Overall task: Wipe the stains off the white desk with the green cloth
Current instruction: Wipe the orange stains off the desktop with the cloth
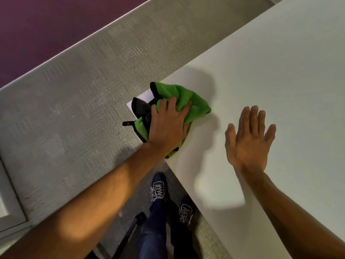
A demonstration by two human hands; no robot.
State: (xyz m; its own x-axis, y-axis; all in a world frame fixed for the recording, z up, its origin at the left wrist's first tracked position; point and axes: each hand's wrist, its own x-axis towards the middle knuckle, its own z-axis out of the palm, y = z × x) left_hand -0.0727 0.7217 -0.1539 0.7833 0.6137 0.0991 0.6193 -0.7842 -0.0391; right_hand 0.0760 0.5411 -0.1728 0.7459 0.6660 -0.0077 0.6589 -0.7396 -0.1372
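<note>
- The grey carpet (78, 101) fills the left side, with a purple strip at the top left.
- The white desk (280, 71) spans the right, its corner pointing left.
- The left hand (168, 124) presses down on the cloth, fingers curled into its folds.
- The right hand (250, 139) is over the bare desk, fingers spread, holding nothing.
- The green cloth (188, 101), black-edged and bunched, sits on the desk corner, partly overhanging it.
- Two dark shoes (158, 186) stand below.
</note>
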